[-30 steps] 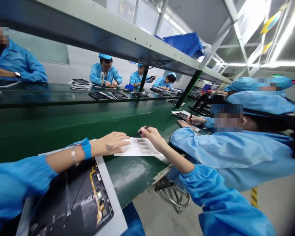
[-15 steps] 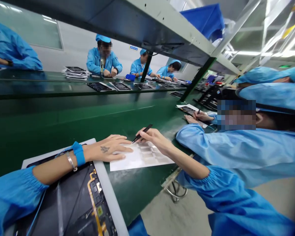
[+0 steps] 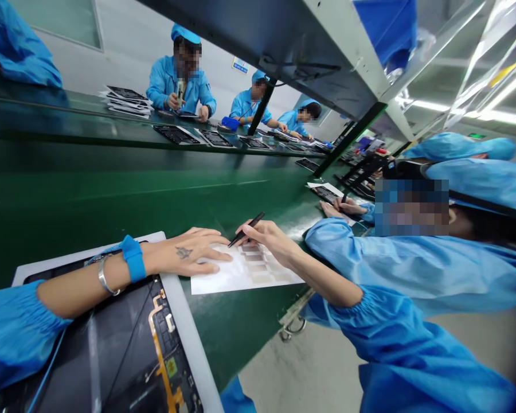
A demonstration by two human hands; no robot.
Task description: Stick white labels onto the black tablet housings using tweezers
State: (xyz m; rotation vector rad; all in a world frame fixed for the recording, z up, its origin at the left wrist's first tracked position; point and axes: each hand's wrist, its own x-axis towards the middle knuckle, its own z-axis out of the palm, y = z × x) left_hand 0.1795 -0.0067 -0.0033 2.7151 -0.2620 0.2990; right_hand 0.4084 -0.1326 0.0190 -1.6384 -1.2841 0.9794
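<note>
A white sheet (image 3: pixel 223 278) with rows of greyish rectangular stickers lies on the green bench. My left hand (image 3: pixel 191 252) rests flat on its left part, fingers spread. In my right hand (image 3: pixel 264 238) is a pair of black tweezers (image 3: pixel 250 228), pointing down and left with the tips at the sheet, close to my left fingertips. Whether the tips pinch anything is too small to tell. Under my left forearm lies an opened tablet (image 3: pixel 124 344) on a white backing, with dark inner parts and an orange flex cable (image 3: pixel 159 338) showing. My left wrist wears a blue band (image 3: pixel 133 259).
A co-worker in a blue smock (image 3: pixel 391 264) sits close on my right, holding a dark tool over another tablet (image 3: pixel 324 194). More tablets (image 3: pixel 215 137) line the raised ledge opposite, with people behind. A shelf (image 3: pixel 309 51) on dark posts hangs overhead.
My view has shifted, so the sheet and tablet appear in different places. The tweezers are seen more clearly at the sheet now. My left hand stays flat on the paper.
</note>
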